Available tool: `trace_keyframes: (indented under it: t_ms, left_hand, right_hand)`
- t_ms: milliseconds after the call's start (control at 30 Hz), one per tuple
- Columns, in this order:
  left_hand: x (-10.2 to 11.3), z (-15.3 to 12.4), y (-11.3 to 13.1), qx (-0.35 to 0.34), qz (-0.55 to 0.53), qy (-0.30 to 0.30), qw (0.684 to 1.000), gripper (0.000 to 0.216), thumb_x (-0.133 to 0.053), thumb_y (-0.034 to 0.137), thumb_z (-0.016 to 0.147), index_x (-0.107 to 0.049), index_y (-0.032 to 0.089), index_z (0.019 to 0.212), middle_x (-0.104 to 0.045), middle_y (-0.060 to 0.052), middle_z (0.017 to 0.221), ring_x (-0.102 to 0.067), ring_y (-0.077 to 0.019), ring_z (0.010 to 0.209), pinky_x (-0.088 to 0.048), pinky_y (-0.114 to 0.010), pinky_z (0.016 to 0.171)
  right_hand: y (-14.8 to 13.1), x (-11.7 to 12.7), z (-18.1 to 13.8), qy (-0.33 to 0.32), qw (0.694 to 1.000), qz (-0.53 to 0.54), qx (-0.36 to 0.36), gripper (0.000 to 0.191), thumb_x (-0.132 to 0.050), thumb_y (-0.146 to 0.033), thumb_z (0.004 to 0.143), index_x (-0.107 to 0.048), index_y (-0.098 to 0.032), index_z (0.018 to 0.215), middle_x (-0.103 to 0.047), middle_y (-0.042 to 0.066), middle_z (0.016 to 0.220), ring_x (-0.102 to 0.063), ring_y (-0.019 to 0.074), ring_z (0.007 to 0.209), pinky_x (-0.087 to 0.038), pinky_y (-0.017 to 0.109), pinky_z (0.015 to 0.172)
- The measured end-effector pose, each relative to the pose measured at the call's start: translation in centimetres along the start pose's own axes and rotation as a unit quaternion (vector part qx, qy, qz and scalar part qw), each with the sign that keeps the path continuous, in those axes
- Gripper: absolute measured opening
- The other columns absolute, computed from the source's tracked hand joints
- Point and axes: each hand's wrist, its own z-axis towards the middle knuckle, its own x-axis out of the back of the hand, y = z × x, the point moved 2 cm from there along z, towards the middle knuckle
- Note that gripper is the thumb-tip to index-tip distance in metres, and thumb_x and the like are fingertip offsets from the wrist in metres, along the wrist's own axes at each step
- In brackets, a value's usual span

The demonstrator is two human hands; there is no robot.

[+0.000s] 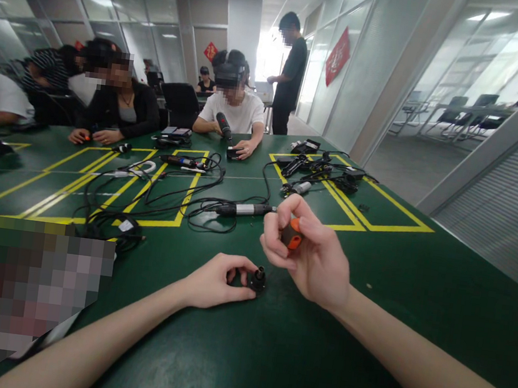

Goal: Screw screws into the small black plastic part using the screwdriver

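Note:
My left hand (215, 282) rests on the green table, its thumb and fingers closed around the edge of a small round black part (258, 281). A short metal-looking post sticks up from that part, which sits on the tabletop. Just above and to the right, my right hand (313, 248) is raised off the table, its fingers wrapped round an orange and dark grey handle (292, 234) that looks like a screwdriver's. The handle's butt end faces me; its far end is hidden behind my fingers.
Beyond my hands lies a silver and black electric screwdriver (245, 210) with its cable. Tangled black cables (117, 227) and more tools (302, 168) lie in yellow-taped areas. A blurred-out item (25, 291) is at left. Across the table, a person (234, 106) in white holds another power tool (224, 125).

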Motion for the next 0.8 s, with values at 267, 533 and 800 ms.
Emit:
trace_keyframes:
  t_ms: [267,533,800]
  left_hand:
    - [-0.02,-0.02,0.07,0.003,-0.008,0.001,1.000,0.032,-0.078,0.033,0.080,-0.075,0.015,0.107,-0.062,0.003,0.077,-0.045,-0.0091,0.063,-0.034,-0.022,0.060]
    - [0.04,0.03,0.10,0.001,-0.013,-0.002,1.000,0.036,-0.078,0.033,0.080,-0.075,0.014,0.110,-0.062,0.003,0.078,-0.043,-0.0088,0.062,-0.033,-0.022,0.059]
    - [0.03,0.07,0.07,0.005,-0.013,-0.002,1.000,0.034,-0.078,0.032,0.079,-0.075,0.013,0.108,-0.061,0.003,0.078,-0.042,-0.0086,0.062,-0.033,-0.022,0.058]
  right_hand:
    - [-0.16,0.14,0.16,-0.024,1.000,0.011,0.012,0.033,-0.047,-0.036,0.097,-0.053,-0.018,0.069,-0.039,-0.005,0.057,-0.026,0.0078,0.045,-0.019,0.021,0.042]
    - [-0.16,0.18,-0.06,-0.023,1.000,0.016,0.007,0.014,-0.052,-0.030,0.093,-0.051,-0.021,0.083,-0.047,-0.006,0.060,-0.030,0.0075,0.045,-0.022,0.020,0.043]
    - [-0.04,0.31,0.01,-0.053,0.998,0.033,0.006,0.032,-0.047,-0.037,0.097,-0.054,-0.018,0.073,-0.037,-0.006,0.055,-0.024,0.0082,0.046,-0.019,0.021,0.042]
